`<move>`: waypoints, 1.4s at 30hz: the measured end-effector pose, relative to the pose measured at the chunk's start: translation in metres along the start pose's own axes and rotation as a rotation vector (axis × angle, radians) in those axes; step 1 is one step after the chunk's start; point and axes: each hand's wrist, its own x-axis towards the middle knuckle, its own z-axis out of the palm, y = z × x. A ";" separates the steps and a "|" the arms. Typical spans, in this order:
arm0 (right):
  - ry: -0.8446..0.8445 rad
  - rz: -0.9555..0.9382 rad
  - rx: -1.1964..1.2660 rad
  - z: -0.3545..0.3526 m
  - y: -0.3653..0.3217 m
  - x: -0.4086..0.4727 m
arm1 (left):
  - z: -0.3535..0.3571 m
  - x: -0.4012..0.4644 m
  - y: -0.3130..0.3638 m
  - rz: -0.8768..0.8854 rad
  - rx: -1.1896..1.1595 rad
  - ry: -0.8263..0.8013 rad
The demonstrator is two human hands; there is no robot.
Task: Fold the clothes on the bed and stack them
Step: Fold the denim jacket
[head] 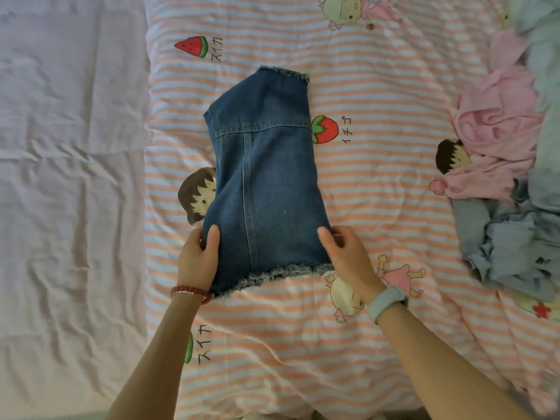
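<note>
Fingers [209, 237] of both hands pinch the near corners of the denim shorts [263, 183] lying mid-bed, so folding seems underway, and next likely calls for lifting that frayed hem toward the far end.

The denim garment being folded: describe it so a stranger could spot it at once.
Start at the striped cartoon-print quilt covering most of the bed. In its middle lies the dark blue denim garment, frayed at both ends, with the left hand and right hand gripping its near corners. Unlike the crumpled pink clothes and pale blue clothes heaped on the right, it lies flat and alone.
</note>
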 end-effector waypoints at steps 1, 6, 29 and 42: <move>-0.034 0.002 -0.032 0.006 -0.003 0.004 | 0.001 -0.004 0.001 0.029 0.012 0.036; 0.110 -0.081 -0.036 0.007 0.016 -0.008 | 0.011 -0.015 -0.001 0.056 0.063 0.177; -0.013 -0.461 -0.996 0.038 -0.030 0.122 | 0.043 0.141 0.051 0.324 0.968 -0.237; -0.049 -0.069 0.145 -0.010 -0.144 0.229 | 0.093 0.079 0.049 0.617 1.038 -0.161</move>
